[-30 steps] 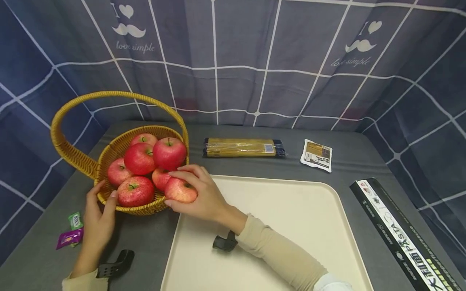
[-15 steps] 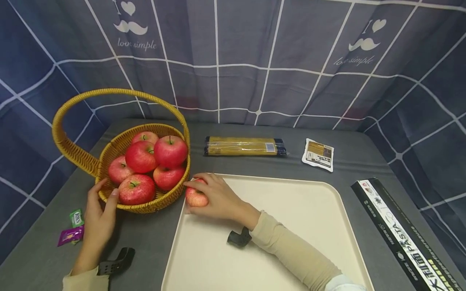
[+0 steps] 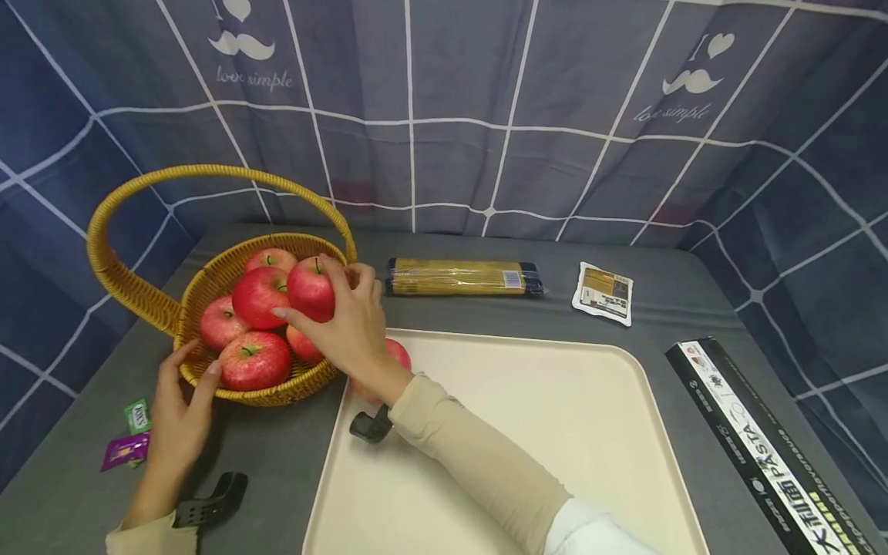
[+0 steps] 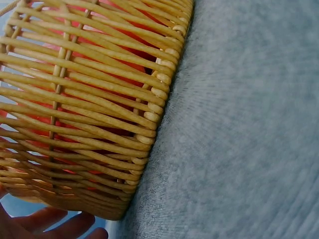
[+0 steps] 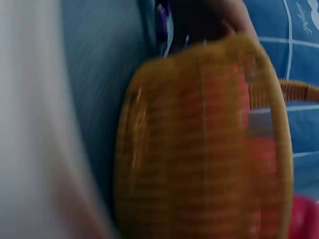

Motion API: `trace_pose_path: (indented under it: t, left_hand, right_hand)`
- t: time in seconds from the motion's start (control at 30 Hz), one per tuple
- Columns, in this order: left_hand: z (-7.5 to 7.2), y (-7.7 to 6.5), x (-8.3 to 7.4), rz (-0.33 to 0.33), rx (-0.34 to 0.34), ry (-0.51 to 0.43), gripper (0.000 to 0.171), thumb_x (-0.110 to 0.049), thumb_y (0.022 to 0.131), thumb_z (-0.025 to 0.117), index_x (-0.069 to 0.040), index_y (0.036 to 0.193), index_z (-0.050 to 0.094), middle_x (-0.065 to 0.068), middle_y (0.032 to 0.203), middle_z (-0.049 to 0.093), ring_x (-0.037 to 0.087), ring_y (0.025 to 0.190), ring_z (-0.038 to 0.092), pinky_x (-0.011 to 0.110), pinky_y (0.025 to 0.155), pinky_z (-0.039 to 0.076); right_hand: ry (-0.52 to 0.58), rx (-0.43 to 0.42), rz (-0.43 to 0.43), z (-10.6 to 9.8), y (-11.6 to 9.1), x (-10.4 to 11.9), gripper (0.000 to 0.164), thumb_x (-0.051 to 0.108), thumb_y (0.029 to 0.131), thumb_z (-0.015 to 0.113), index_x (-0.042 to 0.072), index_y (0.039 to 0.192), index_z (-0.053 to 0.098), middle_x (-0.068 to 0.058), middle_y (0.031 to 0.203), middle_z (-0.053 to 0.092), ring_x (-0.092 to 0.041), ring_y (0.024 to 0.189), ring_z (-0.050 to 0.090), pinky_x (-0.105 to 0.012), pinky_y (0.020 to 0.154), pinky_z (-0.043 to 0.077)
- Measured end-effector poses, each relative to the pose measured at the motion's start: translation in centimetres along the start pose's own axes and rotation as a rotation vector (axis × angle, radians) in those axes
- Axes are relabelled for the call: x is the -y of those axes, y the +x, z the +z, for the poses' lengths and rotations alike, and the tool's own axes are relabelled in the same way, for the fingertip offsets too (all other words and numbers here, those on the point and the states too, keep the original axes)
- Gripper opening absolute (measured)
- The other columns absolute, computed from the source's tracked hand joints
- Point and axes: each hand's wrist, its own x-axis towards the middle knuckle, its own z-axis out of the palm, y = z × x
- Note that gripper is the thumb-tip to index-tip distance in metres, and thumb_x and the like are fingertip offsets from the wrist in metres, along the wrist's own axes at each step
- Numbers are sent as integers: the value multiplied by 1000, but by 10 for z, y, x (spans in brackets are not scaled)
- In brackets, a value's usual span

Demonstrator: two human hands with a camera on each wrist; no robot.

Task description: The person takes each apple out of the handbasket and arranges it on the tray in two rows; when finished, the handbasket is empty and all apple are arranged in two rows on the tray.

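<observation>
A yellow woven basket (image 3: 284,396) with a tall handle holds several red apples. My left hand (image 3: 179,420) grips its near-left rim, thumb beside the front apple (image 3: 255,361). In the left wrist view, the fingers (image 4: 75,225) lie against the wicker wall (image 4: 89,99). My right hand (image 3: 355,327) reaches over the basket's right rim and grips the upper right apple (image 3: 308,291) between thumb and fingers. Another apple (image 3: 398,353) sits on the cream tray (image 3: 527,432) at its far-left corner, partly hidden behind my right wrist. The right wrist view shows the basket wall (image 5: 169,149), blurred.
Behind the tray lies a pack of spaghetti (image 3: 458,277), with a white-edged sachet (image 3: 603,294) to its right. A long black pasta box (image 3: 770,447) lies at the right. Small green (image 3: 137,416) and purple wrapped sweets (image 3: 125,451) are left of my left hand.
My right hand carried an apple from the basket to the tray's far-left corner, let it go, and moved back to another apple in the basket. The left hand stayed at the rim.
</observation>
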Motion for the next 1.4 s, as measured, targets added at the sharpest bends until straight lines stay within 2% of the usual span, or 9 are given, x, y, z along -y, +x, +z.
trace_pose_path:
  t: [0.13, 0.2, 0.33, 0.53, 0.67, 0.87, 1.03, 1.17, 1.4]
  left_hand:
    - [0, 1, -1, 16, -7, 0, 47, -17, 91, 51, -12, 136, 38, 11, 127, 42, 3, 95, 33, 15, 77, 23]
    - [-1, 1, -1, 15, 2, -6, 48, -17, 91, 51, -11, 136, 37, 13, 130, 41, 3, 101, 34, 14, 81, 24]
    - [-2, 0, -1, 0, 6, 3, 48, -19, 91, 50, -13, 137, 36, 13, 132, 40, 1, 103, 33, 16, 84, 24]
    - [2, 1, 0, 32, 0, 20, 47, -17, 90, 51, -11, 136, 38, 13, 124, 43, 2, 90, 31, 19, 75, 22]
    - [3, 1, -1, 12, 20, 23, 48, -20, 91, 50, -13, 137, 36, 14, 133, 41, 4, 103, 35, 18, 85, 25]
    - [0, 2, -4, -26, 56, 18, 50, -23, 93, 47, -14, 139, 31, 15, 141, 34, 22, 125, 31, 26, 103, 22]
    - [0, 0, -3, -8, 46, 18, 50, -21, 92, 48, -13, 139, 32, 15, 139, 36, 7, 119, 33, 21, 97, 25]
    - [-1, 0, -2, 19, 36, 26, 49, -19, 92, 49, -12, 138, 33, 16, 136, 38, 0, 106, 32, 15, 84, 23]
    - [-4, -1, -4, -33, 69, 52, 51, -25, 93, 45, -14, 140, 28, 15, 141, 33, 21, 124, 30, 25, 102, 23]
  right_hand:
    - [-19, -113, 58, 17, 2, 13, 69, 63, 71, 61, 28, 128, 43, -2, 122, 35, -18, 108, 33, -22, 73, 40]
    - [-9, -159, 65, 21, 2, 13, 66, 60, 72, 63, 28, 127, 47, -3, 121, 36, -18, 107, 32, -22, 74, 39]
    - [72, -197, 48, 22, 1, 9, 58, 53, 73, 67, 27, 123, 54, -3, 119, 38, -17, 109, 34, -25, 82, 39]
    - [352, -138, -1, -7, -7, -7, 57, 42, 70, 75, 23, 121, 58, -2, 116, 39, -13, 111, 38, -22, 88, 41]
    - [440, -100, -69, -41, -17, -32, 57, 33, 67, 79, 25, 120, 59, -3, 116, 41, -12, 109, 40, -21, 83, 45]
    - [312, -59, -122, -87, -46, -89, 59, 29, 63, 82, 25, 118, 61, -4, 115, 43, -14, 109, 41, -33, 87, 42]
    - [144, 62, -129, -110, -73, -131, 58, 36, 63, 81, 23, 117, 62, -2, 115, 43, -14, 107, 42, -33, 82, 43]
    - [66, 150, -136, -122, -88, -146, 58, 42, 64, 79, 26, 117, 61, 1, 114, 42, -11, 108, 40, -30, 80, 44]
    - [20, 196, -150, -132, -100, -154, 61, 40, 62, 81, 26, 116, 57, -1, 117, 40, -13, 108, 45, -32, 82, 47]
